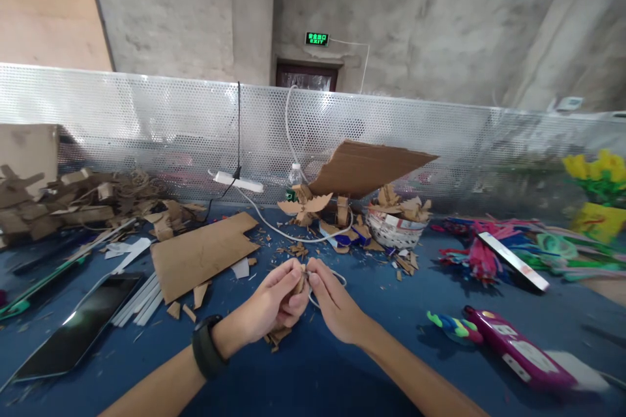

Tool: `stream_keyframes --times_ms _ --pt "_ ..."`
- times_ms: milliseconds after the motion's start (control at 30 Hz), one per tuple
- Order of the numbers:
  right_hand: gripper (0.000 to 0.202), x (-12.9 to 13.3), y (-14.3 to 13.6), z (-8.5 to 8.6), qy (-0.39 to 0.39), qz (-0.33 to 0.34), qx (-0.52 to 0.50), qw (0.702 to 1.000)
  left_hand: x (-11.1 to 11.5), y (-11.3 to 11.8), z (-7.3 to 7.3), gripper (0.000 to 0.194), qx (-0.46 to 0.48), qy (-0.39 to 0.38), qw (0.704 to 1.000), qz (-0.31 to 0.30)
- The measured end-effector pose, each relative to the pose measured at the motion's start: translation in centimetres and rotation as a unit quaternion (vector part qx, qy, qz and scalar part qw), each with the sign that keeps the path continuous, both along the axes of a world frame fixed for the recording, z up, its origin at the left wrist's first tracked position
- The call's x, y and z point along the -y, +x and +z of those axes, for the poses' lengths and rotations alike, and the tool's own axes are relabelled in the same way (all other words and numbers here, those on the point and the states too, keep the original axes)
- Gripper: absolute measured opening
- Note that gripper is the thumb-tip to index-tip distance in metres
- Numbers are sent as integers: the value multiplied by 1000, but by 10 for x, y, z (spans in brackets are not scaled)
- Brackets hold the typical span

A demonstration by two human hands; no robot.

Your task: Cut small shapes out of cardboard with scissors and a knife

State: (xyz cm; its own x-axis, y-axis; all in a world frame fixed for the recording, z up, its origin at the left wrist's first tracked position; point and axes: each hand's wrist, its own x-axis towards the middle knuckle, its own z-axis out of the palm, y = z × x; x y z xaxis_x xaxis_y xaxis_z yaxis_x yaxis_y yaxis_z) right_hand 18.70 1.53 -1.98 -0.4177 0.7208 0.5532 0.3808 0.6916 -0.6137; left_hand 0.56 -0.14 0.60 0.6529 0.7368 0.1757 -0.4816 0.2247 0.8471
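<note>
My left hand (283, 293) is closed, its fingers curled round a small piece of brown cardboard (299, 285) low in the middle of the view. My right hand (332, 296) meets it from the right, thumb and forefinger pinched at the top of that piece. What those fingertips grip is too small to name. Beneath the hands lie cardboard scraps (278, 335) and a loop of white cord (342, 279). A cut cardboard figure with spread wings (306, 205) stands beyond them.
A large cardboard sheet (205, 254) and a phone (78, 326) lie left. Behind are a basket of scraps (398, 231), a bottle (295, 177) and a power strip (239, 181). On the right are a purple device (521, 348), coloured pipe cleaners (482, 257) and yellow flowers (596, 172).
</note>
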Motion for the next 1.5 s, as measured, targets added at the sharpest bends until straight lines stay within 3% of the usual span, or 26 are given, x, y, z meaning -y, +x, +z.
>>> stream_keyframes --times_ms 800,933,1500 --pt "51 1 -6 -7 -59 -32 -43 997 -4 5 -6 48 14 20 999 35" --pt "53 1 -8 -7 -58 -34 -51 996 -6 8 -10 45 27 23 999 35" --pt "49 -4 -2 -4 -13 -25 -30 999 -4 4 -6 49 -13 11 1000 24"
